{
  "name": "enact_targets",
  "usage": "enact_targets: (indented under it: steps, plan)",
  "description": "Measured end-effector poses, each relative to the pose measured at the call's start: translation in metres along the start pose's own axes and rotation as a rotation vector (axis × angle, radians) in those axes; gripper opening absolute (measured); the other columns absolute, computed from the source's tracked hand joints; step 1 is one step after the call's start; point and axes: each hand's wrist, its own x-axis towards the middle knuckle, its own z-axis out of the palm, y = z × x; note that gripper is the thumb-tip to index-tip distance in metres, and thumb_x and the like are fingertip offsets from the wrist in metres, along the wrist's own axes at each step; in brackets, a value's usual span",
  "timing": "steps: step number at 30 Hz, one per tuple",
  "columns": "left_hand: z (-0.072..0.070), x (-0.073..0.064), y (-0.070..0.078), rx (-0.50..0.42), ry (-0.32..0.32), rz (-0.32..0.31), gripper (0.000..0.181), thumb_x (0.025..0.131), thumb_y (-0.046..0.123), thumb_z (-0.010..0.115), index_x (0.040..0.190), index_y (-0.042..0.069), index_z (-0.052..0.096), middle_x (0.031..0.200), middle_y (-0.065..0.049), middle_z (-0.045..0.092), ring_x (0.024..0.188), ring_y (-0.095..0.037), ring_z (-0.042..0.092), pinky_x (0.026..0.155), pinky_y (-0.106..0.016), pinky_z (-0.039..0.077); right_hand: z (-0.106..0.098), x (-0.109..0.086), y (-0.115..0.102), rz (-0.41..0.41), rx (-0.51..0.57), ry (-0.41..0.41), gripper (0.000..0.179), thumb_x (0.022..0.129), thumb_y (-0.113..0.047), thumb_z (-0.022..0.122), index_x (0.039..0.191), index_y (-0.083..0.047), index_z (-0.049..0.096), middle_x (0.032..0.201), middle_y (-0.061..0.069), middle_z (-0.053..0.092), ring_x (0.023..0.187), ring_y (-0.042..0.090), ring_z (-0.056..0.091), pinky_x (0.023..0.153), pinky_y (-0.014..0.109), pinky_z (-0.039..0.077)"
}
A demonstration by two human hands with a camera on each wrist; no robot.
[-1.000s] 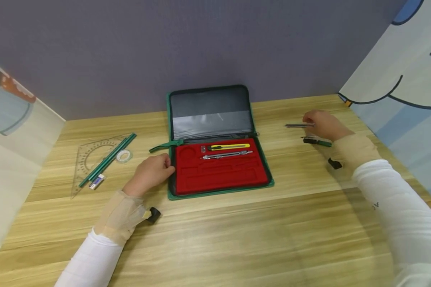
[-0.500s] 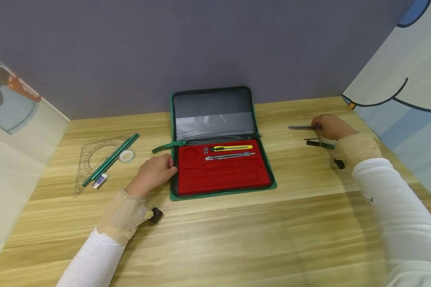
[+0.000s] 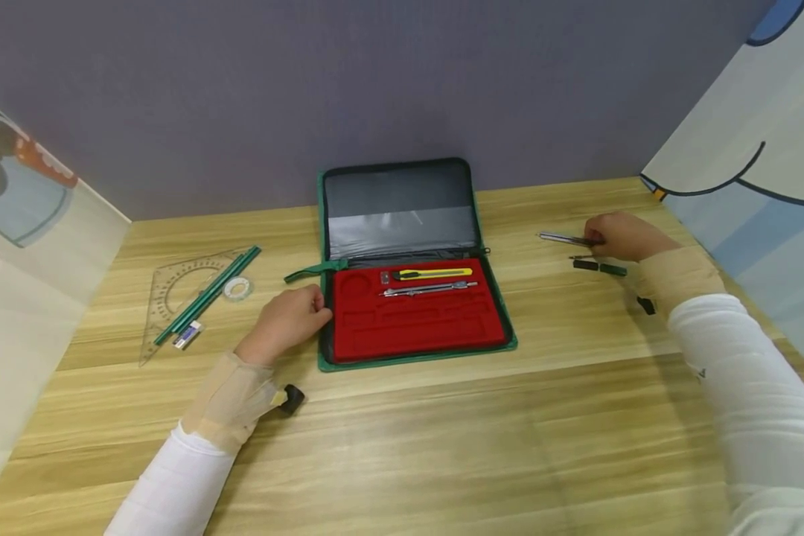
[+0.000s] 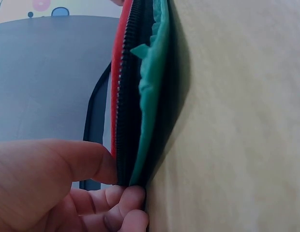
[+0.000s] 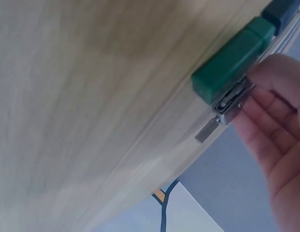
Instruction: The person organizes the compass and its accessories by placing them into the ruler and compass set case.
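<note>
Red inside, the case (image 3: pixel 418 339) is part-filled: cutter (image 3: pixel 435 274), compass (image 3: pixel 429 289), small block (image 3: pixel 385 278). Left of it lie the set square (image 3: pixel 156 305), pencils (image 3: pixel 208 299), tape roll (image 3: pixel 237 297) and eraser (image 3: pixel 187 335); right, a green-and-black piece (image 3: pixel 613 269). The left hand's (image 3: pixel 291 316) fingers pinch its left edge; the right hand's (image 3: pixel 626 237), well right of it, pinch a metal tool (image 3: pixel 561 237).

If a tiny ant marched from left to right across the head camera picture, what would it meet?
Clear set square → roll of tape → left hand → zip case (inside: pencil sharpener, then yellow box cutter) → metal compass → right hand holding that compass.
</note>
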Motion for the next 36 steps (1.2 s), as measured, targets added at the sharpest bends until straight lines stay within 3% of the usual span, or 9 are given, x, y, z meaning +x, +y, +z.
enact_targets:
  steps: [8, 16, 23, 30, 36]
  plan:
    - [0.0, 0.001, -0.001, -0.005, -0.002, -0.002, 0.013, 0.085, 0.02, 0.056, 0.08, 0.008, 0.054, 0.067, -0.003, 0.053, 0.061, -0.02, 0.048, 0.051, -0.029, 0.034, -0.004, 0.0, -0.01, -0.033, -0.016, -0.001, 0.011, 0.075, -0.001, 0.067, 0.073, -0.006, 0.058, 0.063, 0.001, 0.047, 0.06, 0.016, 0.041, 0.057, 0.034, 0.036]
    - [0.0, 0.002, 0.001, -0.006, 0.004, -0.004, 0.013, 0.085, 0.021, 0.056, 0.079, 0.009, 0.054, 0.068, -0.003, 0.054, 0.062, -0.02, 0.049, 0.052, -0.03, 0.034, -0.006, 0.005, -0.026, -0.035, 0.065, 0.073, 0.008, 0.079, -0.005, 0.069, 0.086, -0.002, 0.066, 0.073, 0.003, 0.06, 0.064, 0.015, 0.051, 0.06, 0.036, 0.043]
    - [0.0, 0.002, 0.001, -0.008, 0.005, 0.003, 0.014, 0.085, 0.021, 0.056, 0.078, 0.009, 0.054, 0.067, -0.003, 0.054, 0.062, -0.02, 0.049, 0.052, -0.03, 0.034, -0.01, 0.01, -0.065, -0.115, 0.137, 0.126, 0.017, 0.078, 0.002, 0.069, 0.094, 0.001, 0.066, 0.081, 0.006, 0.062, 0.069, 0.016, 0.054, 0.063, 0.037, 0.045]
    - [0.0, 0.001, 0.001, -0.006, 0.006, 0.001, 0.013, 0.084, 0.02, 0.056, 0.079, 0.009, 0.054, 0.067, -0.003, 0.054, 0.061, -0.02, 0.049, 0.052, -0.03, 0.034, -0.011, 0.02, -0.105, -0.255, 0.184, 0.14, 0.016, 0.075, 0.005, 0.066, 0.089, -0.002, 0.067, 0.081, 0.002, 0.063, 0.069, 0.013, 0.055, 0.063, 0.033, 0.047]
    - [-0.001, 0.0, 0.002, -0.015, -0.002, -0.007, 0.013, 0.085, 0.02, 0.056, 0.079, 0.008, 0.054, 0.066, -0.003, 0.053, 0.06, -0.02, 0.048, 0.051, -0.029, 0.034, -0.011, 0.027, -0.138, -0.348, 0.238, 0.098, 0.017, 0.077, 0.004, 0.064, 0.092, -0.002, 0.068, 0.087, 0.006, 0.066, 0.074, 0.015, 0.06, 0.067, 0.035, 0.05]
